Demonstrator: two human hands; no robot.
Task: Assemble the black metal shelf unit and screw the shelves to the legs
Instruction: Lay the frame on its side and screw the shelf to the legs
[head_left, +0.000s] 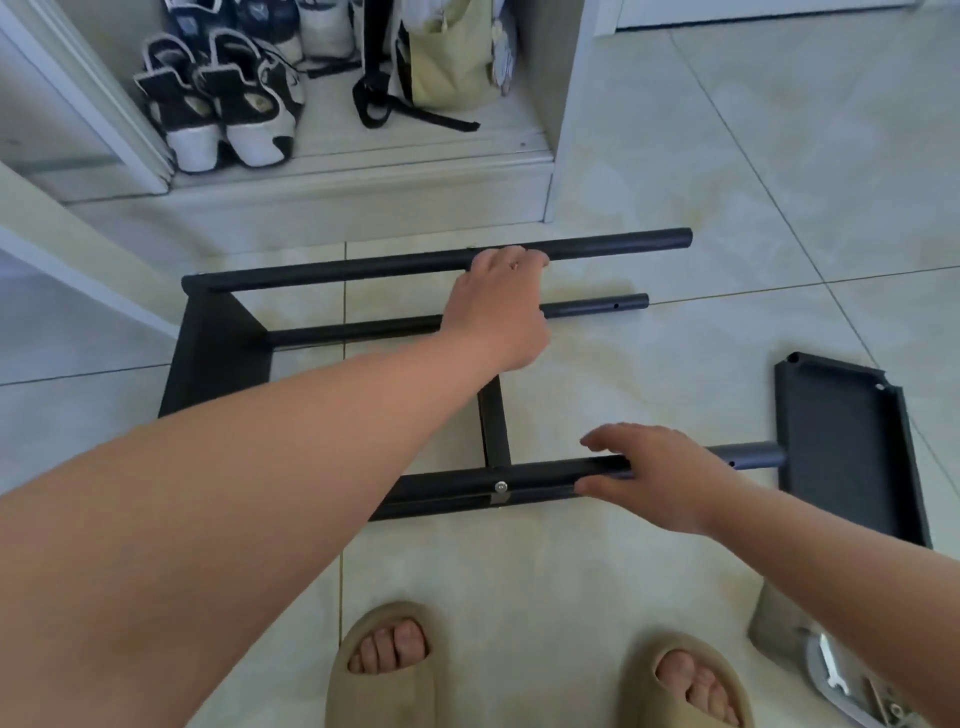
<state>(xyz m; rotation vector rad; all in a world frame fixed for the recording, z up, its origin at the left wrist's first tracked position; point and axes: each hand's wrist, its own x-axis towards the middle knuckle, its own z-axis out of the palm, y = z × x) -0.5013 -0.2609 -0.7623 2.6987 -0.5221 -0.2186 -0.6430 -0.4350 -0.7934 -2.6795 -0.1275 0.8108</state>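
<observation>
**A:** Start close in. What is the right hand (660, 475) doing?

**B:** It lies on the near leg (545, 472), fingers fairly straight over the top and pointing to 9 o'clock, thumb along the near side. To my eye that is a resting touch, not a closed grip.

**A:** And how does that leg lie?

**B:** Its long axis runs 9 to 3 across the floor (623, 571). The free end is at 3 o'clock from the hand and meets the edge of the loose shelf (852, 447), which stands tilted on its side. I can't tell whether the end is seated in a corner.

**A:** Farther out?

**B:** A screw (500, 487) already sits in the near leg. From there the middle shelf (493, 415), seen edge-on, runs toward 12. Beyond it the lower far leg (592, 307) lies parallel, with an open hole near its 3 o'clock end. Farthest off, the left hand (496, 296) curls its fingers over the top far leg (623, 247). The end shelf (218, 348) closes the frame at 9.

**A:** So which hand for the loose shelf?

**B:** The right, I'd judge. It is much the nearer, and every free leg end points to 3.
</observation>
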